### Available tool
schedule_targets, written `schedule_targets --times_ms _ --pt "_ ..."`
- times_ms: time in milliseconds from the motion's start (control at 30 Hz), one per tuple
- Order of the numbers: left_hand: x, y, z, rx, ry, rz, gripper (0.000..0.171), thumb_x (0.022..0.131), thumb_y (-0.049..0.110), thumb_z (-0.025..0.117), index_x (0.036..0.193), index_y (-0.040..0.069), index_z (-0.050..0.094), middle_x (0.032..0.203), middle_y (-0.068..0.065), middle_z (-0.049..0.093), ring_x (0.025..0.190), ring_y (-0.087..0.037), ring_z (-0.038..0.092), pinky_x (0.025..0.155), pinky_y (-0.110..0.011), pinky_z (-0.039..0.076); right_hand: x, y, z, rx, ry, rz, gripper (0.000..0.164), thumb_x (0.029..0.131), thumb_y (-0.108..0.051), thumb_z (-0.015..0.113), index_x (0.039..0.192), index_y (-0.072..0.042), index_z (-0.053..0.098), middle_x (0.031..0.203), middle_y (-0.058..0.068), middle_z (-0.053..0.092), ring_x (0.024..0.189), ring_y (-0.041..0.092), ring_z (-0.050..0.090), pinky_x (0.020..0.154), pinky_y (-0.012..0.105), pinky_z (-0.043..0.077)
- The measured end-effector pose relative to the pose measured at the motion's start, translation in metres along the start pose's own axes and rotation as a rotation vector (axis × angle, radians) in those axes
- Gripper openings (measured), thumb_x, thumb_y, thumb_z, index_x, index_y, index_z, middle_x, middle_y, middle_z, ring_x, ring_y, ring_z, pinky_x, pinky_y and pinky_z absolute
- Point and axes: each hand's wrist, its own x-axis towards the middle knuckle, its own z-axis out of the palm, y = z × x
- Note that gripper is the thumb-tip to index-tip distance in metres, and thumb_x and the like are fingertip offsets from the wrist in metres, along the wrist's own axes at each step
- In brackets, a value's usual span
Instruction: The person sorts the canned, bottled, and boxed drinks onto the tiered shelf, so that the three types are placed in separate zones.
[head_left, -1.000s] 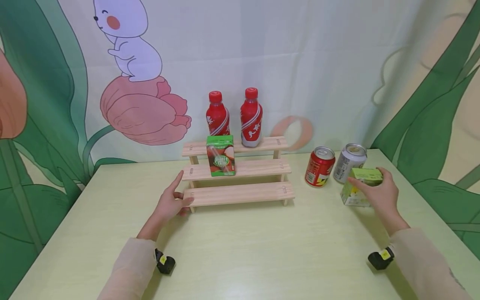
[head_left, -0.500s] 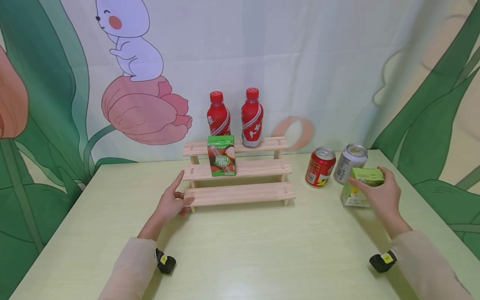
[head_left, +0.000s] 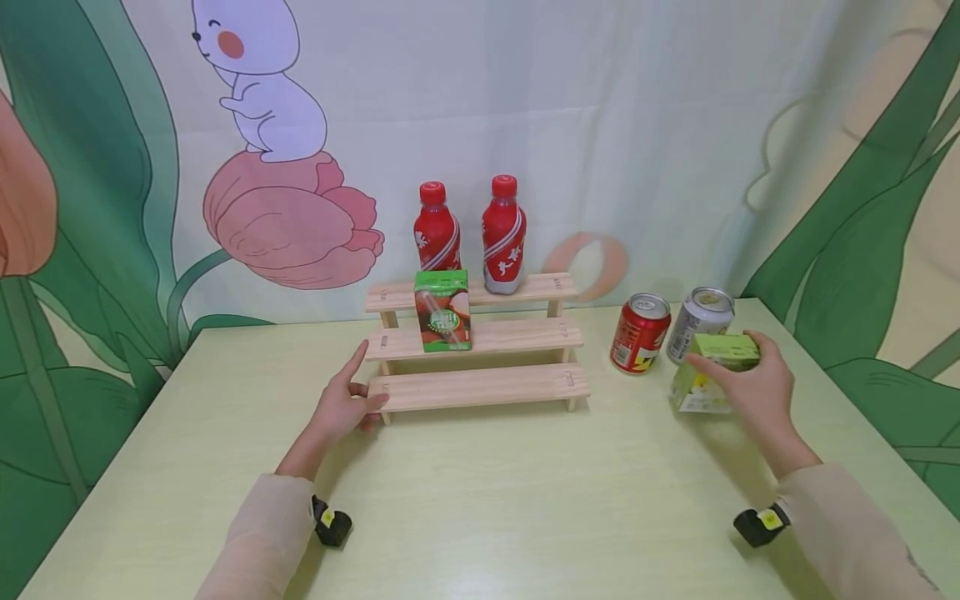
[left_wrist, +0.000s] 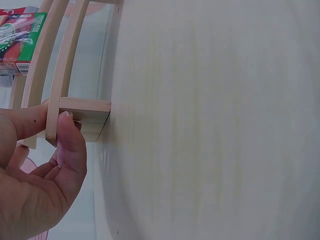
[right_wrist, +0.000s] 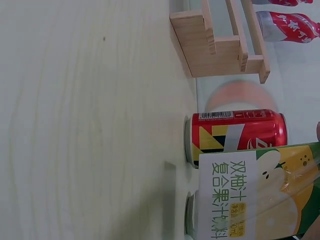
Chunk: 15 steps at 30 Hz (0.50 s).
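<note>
At the table's right side my right hand [head_left: 768,396] grips a green juice carton [head_left: 712,375] between thumb and fingers. The carton is upright, and its base looks slightly off the table in the right wrist view, where its white and green printed face [right_wrist: 250,195] shows. My left hand [head_left: 341,406] pinches the left end of the lowest board of a three-tier wooden shelf [head_left: 480,389]; thumb and fingers close round that board end [left_wrist: 52,120] in the left wrist view. On the middle tier stands a red and green drink carton [head_left: 443,312].
Two red bottles stand on the top tier, the left one [head_left: 437,237] partly behind the carton, the right one [head_left: 504,242] beside it. A red can [head_left: 640,335] and a silver can [head_left: 697,321] stand right of the shelf. Behind hangs a printed curtain [head_left: 660,142].
My right hand has shifted slightly left with the green juice carton, which now covers more of the silver can's lower part. The left hand and the shelf have stayed in place.
</note>
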Motion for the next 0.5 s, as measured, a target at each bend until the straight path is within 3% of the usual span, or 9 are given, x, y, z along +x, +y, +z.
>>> schedule_targets --times_ms 500 --pt "0.000 0.001 0.000 0.015 0.000 -0.011 0.092 0.082 -0.002 0.064 0.146 0.036 0.010 0.085 -0.015 0.046 0.054 -0.017 0.057 0.049 -0.032 0.052 -0.015 -0.016 0.005 0.029 -0.029 -0.038 0.103 0.072 -0.056 0.067 0.146 -0.011 0.012 0.145 0.017 0.022 0.128 0.037 0.025 0.099 0.059 0.028"
